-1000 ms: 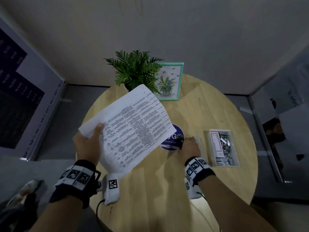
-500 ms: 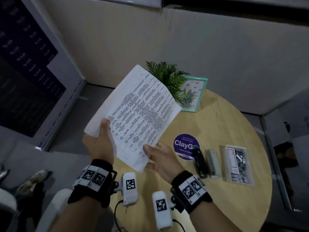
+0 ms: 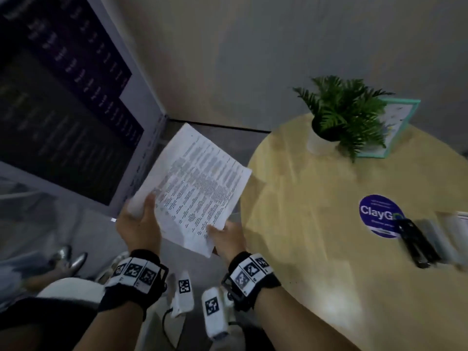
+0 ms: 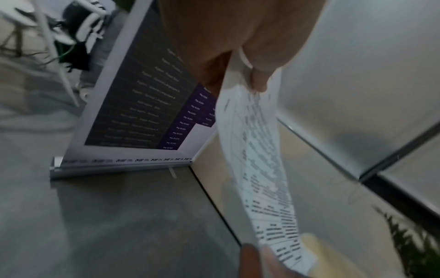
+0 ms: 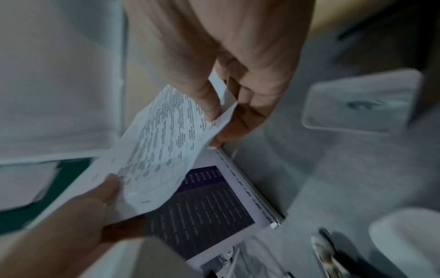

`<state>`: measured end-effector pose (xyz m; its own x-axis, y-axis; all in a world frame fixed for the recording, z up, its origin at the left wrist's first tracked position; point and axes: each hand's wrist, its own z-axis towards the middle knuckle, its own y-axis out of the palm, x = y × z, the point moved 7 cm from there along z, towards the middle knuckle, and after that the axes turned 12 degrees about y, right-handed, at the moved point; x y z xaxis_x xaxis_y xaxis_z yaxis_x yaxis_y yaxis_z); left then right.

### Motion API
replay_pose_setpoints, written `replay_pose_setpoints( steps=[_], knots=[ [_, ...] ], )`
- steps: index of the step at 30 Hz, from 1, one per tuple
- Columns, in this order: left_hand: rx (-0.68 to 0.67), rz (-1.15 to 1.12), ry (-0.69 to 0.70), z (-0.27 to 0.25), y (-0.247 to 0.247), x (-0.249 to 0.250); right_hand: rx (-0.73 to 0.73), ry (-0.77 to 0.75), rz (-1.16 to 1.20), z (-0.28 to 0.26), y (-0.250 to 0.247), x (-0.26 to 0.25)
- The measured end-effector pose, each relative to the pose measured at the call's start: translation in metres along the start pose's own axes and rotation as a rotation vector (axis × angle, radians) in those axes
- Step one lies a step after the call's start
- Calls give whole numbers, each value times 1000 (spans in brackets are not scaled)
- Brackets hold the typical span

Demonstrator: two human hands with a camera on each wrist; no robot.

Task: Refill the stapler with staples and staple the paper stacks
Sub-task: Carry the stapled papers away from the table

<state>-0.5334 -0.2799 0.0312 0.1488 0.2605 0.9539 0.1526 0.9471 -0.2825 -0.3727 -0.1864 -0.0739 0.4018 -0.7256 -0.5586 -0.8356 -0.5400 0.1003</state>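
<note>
Both hands hold a printed paper stack (image 3: 195,188) in the air beside the left edge of the round wooden table (image 3: 329,249), over the grey floor. The left hand (image 3: 139,224) grips the stack's near-left edge, thumb on the printed face and fingers curled behind; the left wrist view shows the thumb pressed on the sheet's edge. The right hand (image 3: 225,236) pinches the near-right corner between thumb and curled fingers, as the right wrist view shows the corner (image 5: 221,114) bent between them. The stack's long axis runs from the near corner by the hands up and away toward the far left, with the printed face turned up toward the head camera; the sheets bow slightly. On the table, well apart from the paper, a black stapler (image 3: 415,241) lies at the right, its long axis running from the round purple sticker (image 3: 377,214) toward the near right. Just beside it lies a blurred pale object that cannot be identified. A potted fern (image 3: 339,112) and a teal-framed picture (image 3: 397,122) stand at the table's far side. A printed banner (image 3: 63,97) stands at the left.
</note>
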Motion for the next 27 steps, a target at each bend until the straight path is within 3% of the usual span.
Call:
replay_pose_setpoints(
  steps=[4, 9, 10, 12, 16, 20, 23, 24, 27],
  knots=[
    [-356, 280, 75, 31, 12, -49, 32, 334, 75, 48, 45, 70],
    [-753, 468, -19, 29, 62, -133, 153, 467, 11, 127, 37, 157],
    [-807, 484, -46, 25, 73, -149, 168, 489, 22, 163, 27, 193],
    [-890, 513, -79, 18, 95, -182, 237, 561, 27, 207, 3, 244],
    [-1034, 614, -77, 3, 137, -241, 263, 732, 9, 180, -16, 226],
    [-1154, 700, -74, -13, 177, -300, 342, 699, -7, 201, -39, 234],
    [-1192, 717, -56, -21, 201, -332, 274, 642, 77, 230, -48, 251],
    [-1202, 727, -44, -22, 208, -339, 300, 673, 219, 236, -51, 259],
    [-1239, 729, -25, -24, 227, -353, 288, 637, 346, 244, -52, 258]
  ],
)
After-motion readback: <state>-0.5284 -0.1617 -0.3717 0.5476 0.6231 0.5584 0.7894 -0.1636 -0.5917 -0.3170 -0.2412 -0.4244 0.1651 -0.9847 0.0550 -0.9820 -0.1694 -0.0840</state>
